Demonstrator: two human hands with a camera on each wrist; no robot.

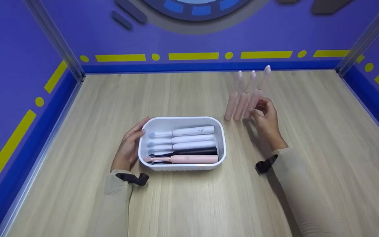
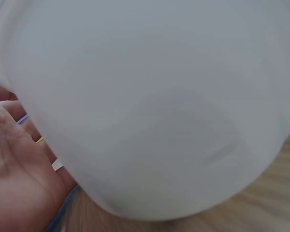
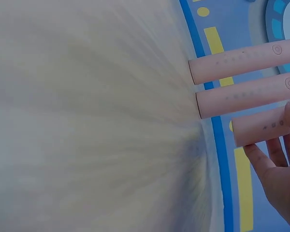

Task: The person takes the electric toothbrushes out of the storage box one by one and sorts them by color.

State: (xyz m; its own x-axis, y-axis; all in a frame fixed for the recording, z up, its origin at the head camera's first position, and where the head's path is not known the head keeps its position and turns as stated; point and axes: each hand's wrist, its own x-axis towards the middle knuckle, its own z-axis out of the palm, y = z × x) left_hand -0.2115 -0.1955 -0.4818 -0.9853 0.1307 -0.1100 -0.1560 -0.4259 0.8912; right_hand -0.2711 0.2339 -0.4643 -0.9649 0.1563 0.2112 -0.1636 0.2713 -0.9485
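My left hand [image 1: 128,146] grips the left end of a white plastic bin [image 1: 220,140], thumb on the rim and fingers along its outer wall. Inside the bin lie white electric toothbrushes [image 1: 194,138], a black one [image 1: 196,151] and a pink one [image 1: 194,159], heads to the left. Right of the bin, my right hand [image 1: 268,120] pinches the handle of a pink electric toothbrush [image 1: 256,95], which leans right, head up. Beside it on the table stand two more pink toothbrushes [image 1: 231,105], upright in a row. The right wrist view shows the held toothbrush's lower handle [image 3: 258,128] between thumb and fingers.
The wood-grain table [image 1: 183,204] is bounded by a blue back wall [image 1: 196,42] and side walls with yellow markings. The standing toothbrushes are close to the bin's back right corner. A black wrist camera [image 1: 263,166] sits on the right sleeve.
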